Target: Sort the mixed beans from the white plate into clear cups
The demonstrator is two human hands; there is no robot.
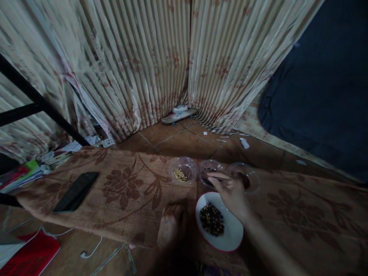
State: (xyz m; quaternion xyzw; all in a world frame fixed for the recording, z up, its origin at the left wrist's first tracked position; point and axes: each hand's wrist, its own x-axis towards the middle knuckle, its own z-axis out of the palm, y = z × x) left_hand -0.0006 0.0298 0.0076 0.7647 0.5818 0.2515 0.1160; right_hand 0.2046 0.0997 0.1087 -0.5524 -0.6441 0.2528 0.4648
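Observation:
A white plate [232, 234] with a red rim lies on a brown flowered cloth [123, 191] and holds a pile of dark and pale beans [212, 219]. Behind it stand three clear plastic bowls. The left bowl [183, 170] holds pale yellow beans. Over the middle bowl [210, 168] my right hand [230, 193] reaches with its fingers pinched together; what they hold is too small to make out. The right bowl [244, 174] holds something dark. My left hand [171, 226] rests palm down on the cloth beside the plate, fingers flat.
A black phone [76, 191] lies on the cloth at the left. Striped curtains [161, 65] hang behind, above a brown tiled floor with paper scraps. A dark mattress [322, 92] fills the right. A red item [28, 255] and a white cable [92, 251] lie at lower left.

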